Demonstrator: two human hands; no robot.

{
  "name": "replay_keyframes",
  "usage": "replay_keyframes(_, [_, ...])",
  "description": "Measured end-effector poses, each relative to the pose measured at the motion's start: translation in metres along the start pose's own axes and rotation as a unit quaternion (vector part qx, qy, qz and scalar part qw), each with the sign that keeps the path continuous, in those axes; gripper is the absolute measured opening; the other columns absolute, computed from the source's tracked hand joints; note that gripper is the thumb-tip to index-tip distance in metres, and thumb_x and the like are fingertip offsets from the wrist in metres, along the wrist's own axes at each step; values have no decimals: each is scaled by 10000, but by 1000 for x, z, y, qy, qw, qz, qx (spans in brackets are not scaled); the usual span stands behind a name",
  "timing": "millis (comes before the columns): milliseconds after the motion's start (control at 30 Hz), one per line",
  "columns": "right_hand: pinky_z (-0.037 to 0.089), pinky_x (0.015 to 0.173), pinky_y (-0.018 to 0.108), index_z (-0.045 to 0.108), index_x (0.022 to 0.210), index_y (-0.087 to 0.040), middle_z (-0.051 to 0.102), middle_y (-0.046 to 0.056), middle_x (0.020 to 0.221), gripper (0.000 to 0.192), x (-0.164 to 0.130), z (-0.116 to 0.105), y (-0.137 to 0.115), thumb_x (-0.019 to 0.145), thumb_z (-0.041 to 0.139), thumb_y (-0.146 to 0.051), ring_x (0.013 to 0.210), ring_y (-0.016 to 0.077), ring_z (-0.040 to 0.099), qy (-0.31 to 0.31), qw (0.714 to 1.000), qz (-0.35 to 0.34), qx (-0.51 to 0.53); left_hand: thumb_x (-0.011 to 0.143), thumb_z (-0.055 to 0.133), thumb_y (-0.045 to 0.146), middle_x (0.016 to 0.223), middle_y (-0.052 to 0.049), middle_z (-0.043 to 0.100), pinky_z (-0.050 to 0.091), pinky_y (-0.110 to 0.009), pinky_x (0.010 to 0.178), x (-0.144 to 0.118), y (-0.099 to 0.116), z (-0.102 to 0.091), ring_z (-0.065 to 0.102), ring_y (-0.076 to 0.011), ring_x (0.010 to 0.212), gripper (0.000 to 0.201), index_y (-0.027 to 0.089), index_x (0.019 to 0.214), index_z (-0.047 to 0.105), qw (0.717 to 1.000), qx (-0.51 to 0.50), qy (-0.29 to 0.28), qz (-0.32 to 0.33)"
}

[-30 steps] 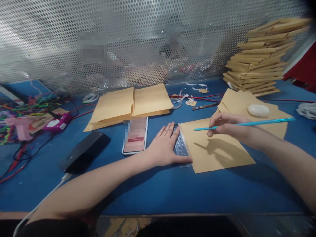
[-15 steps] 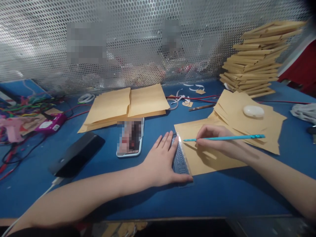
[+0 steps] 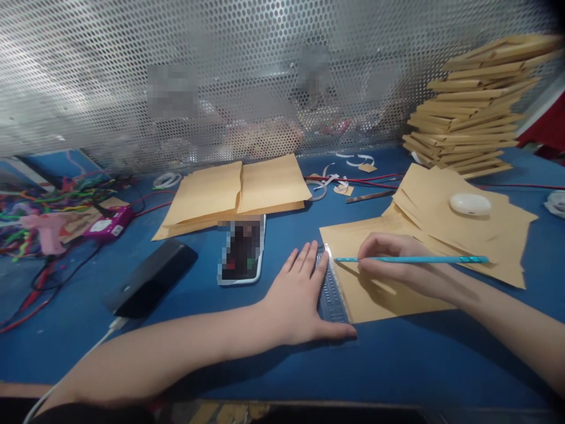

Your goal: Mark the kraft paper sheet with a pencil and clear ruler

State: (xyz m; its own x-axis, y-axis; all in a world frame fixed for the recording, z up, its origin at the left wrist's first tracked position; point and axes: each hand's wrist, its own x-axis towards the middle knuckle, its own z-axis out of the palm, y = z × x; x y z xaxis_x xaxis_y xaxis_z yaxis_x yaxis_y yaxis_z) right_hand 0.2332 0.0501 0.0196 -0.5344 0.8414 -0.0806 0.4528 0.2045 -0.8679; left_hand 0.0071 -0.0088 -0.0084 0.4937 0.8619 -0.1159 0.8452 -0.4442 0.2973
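Note:
My left hand (image 3: 298, 294) lies flat with its fingers spread, pressing on a clear ruler (image 3: 332, 291) with cut-out slots. The ruler runs along the left edge of a brown paper sheet (image 3: 375, 297) on the blue table. In my right hand (image 3: 397, 262) a light-blue pencil (image 3: 424, 259) is pinched, nearly level, its tip close to the ruler's right edge over the paper. To the left of my left hand lies a phone (image 3: 242, 253) in a pale case, its screen partly blurred out.
Brown papers (image 3: 441, 206) carry a white earbud case (image 3: 470, 204) on the right, before a tall stack of folded envelopes (image 3: 472, 112). More brown sheets (image 3: 265, 182) lie behind the phone. At left are a black device (image 3: 150, 277) with a white cable, a purple box (image 3: 110, 224) and a pink glue gun (image 3: 46, 229).
The whole view has shifted slightly, so things appear further right and a little lower. Both hands keep their places on the ruler and pencil; the pencil tip stays near the ruler's edge.

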Motion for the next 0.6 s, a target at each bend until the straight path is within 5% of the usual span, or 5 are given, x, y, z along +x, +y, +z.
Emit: replay_keyframes(600, [480, 702, 317, 614, 787, -241, 666, 18, 825, 169, 2, 0, 2, 831, 574, -398, 797, 214, 618, 2, 999, -5, -52, 688, 305, 903, 1524, -191, -66, 14, -494, 1147, 0, 1, -2, -92, -324, 1401, 1187, 59, 1497, 103, 1000, -6, -1, 5])
